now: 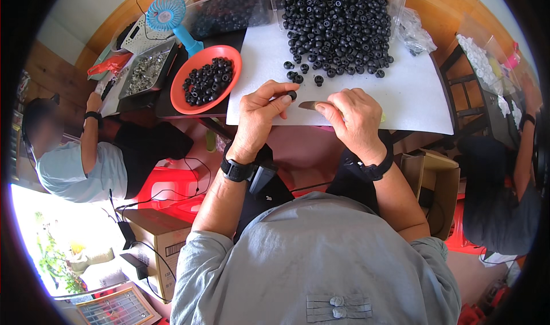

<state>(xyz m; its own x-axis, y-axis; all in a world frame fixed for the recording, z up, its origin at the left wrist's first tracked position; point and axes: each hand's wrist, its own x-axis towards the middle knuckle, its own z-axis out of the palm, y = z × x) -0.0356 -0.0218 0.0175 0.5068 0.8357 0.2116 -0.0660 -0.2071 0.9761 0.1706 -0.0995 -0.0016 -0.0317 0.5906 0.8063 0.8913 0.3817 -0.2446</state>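
Between the thumb and fingers of my left hand (260, 114) is a small round black part (292, 95), partly covered by the fingertips. My right hand (355, 116) grips a small knife (309, 104), its short blade pointing left toward that part, with a gap between them. Both hands are over the near edge of a white sheet (258, 56) on the table. A large heap of similar black round parts with holes (338, 27) spreads just beyond my hands, a few loose ones lying closest. To the left, an orange-red bowl (179, 90) holds more black parts.
A blue handheld fan (182, 30) stands behind the bowl, near a tray of small metal pieces (150, 70). A clear bin (229, 13) of black parts sits at the back. People work at left (86, 164) and right (498, 193). An open carton (429, 182) is by my right arm.
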